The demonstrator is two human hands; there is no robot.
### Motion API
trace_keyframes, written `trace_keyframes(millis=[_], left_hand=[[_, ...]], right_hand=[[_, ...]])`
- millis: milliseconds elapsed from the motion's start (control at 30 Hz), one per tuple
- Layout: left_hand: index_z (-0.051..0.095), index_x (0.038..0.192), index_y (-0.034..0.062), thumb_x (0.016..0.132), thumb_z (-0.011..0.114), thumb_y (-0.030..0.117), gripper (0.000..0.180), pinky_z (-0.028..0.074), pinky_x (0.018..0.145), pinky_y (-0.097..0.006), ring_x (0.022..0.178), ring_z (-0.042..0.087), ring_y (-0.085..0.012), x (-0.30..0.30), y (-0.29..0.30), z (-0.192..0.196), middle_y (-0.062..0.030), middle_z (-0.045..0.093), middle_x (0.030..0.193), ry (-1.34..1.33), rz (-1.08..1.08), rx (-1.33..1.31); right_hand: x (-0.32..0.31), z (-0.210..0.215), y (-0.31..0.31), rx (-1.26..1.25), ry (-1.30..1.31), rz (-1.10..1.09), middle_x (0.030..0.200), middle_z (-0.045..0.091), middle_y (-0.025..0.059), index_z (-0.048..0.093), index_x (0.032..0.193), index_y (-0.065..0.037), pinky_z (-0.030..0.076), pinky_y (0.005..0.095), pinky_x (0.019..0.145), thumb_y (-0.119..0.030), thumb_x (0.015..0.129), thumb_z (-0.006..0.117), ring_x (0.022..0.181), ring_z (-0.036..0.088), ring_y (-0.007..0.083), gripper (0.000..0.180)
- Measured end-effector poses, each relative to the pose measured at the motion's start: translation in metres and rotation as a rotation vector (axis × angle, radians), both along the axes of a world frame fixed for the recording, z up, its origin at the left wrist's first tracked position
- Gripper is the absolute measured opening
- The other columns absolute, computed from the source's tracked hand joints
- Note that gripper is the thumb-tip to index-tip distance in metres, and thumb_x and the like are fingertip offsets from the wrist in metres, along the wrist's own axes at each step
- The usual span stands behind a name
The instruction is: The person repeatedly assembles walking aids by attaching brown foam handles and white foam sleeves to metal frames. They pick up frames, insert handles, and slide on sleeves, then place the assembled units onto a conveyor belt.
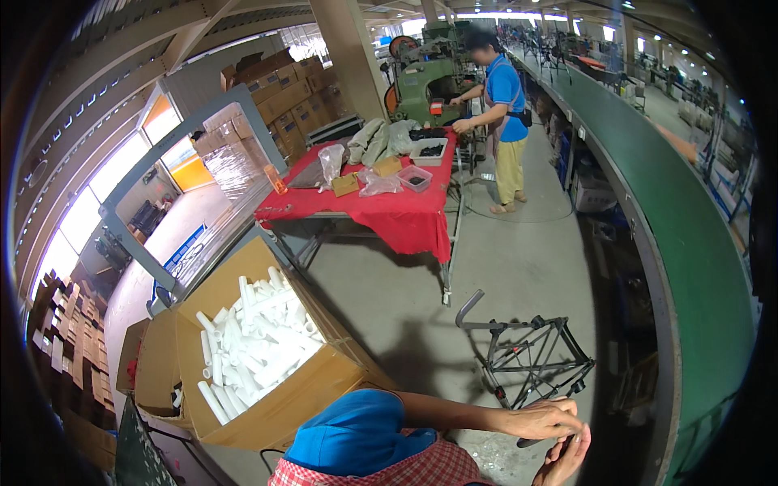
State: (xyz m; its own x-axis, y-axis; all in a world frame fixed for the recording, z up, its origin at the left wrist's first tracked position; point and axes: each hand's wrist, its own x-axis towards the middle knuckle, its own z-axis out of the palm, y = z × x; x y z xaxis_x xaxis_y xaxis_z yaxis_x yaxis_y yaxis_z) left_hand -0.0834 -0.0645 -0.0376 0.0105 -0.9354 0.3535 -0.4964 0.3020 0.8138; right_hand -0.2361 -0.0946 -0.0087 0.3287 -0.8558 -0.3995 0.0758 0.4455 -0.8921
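Observation:
My left hand [545,420] reaches across from the blue sleeve, fingers bent and pressed together. My right hand [566,462] comes up from the lower edge, and its fingertips meet those of the left. Whatever is pinched between them, if anything, is too small or hidden to make out. Just beyond the hands a dark tubular metal frame [535,366] with crossing bars stands above the floor, a bent grey tube rising at its left. A short dark piece [528,443] shows beneath my left hand; I cannot tell whether it belongs to the frame.
At left stands a cardboard box [352,374] full of white tubes [258,328]. Ahead, a table with a red cloth [397,223] bears bags and trays. A person [506,97] works at a green machine [425,89]. A long green conveyor [689,235] borders the right.

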Motion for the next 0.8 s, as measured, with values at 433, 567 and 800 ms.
trace_keyframes(millis=[433, 567, 800], left_hand=[[0.057, 0.105, 0.0088, 0.094, 0.058, 0.018, 0.015, 0.049, 0.055, -0.023, 0.067, 0.058, -0.0080, 0.098, 0.063, 0.013, 0.0003, 0.062, 0.082, 1.074, -0.103, 0.413], [0.058, 0.111, 0.0015, 0.096, 0.050, 0.011, 0.019, 0.050, 0.056, -0.022, 0.068, 0.064, -0.0109, 0.242, 0.084, 0.013, -0.0096, 0.067, 0.082, 0.583, 0.252, -0.077], [0.065, 0.109, 0.0016, 0.084, 0.064, 0.024, 0.033, 0.049, 0.071, -0.033, 0.074, 0.063, -0.0162, 0.279, 0.068, 0.030, -0.0080, 0.064, 0.076, -0.346, 0.680, 0.397]], right_hand=[[0.025, -0.023, 0.030, -0.081, -0.183, 0.037, 0.050, 0.039, -0.0053, 0.057, 0.110, -0.005, 0.021, 0.0198, 0.034, -0.031, 0.100, 0.049, 0.034, 0.027, 0.0028, 0.029], [-0.059, -0.115, -0.002, 0.084, -0.391, -0.309, 0.065, 0.048, -0.0034, 0.054, 0.107, -0.007, 0.025, 0.0198, 0.037, -0.034, 0.099, 0.049, 0.045, 0.036, 0.0034, 0.029], [-0.073, -0.171, 0.044, 0.233, -0.319, -0.415, 0.115, 0.062, 0.0043, 0.053, 0.126, -0.004, 0.049, 0.0287, 0.080, -0.021, 0.093, 0.056, 0.105, 0.060, 0.0171, 0.037]])
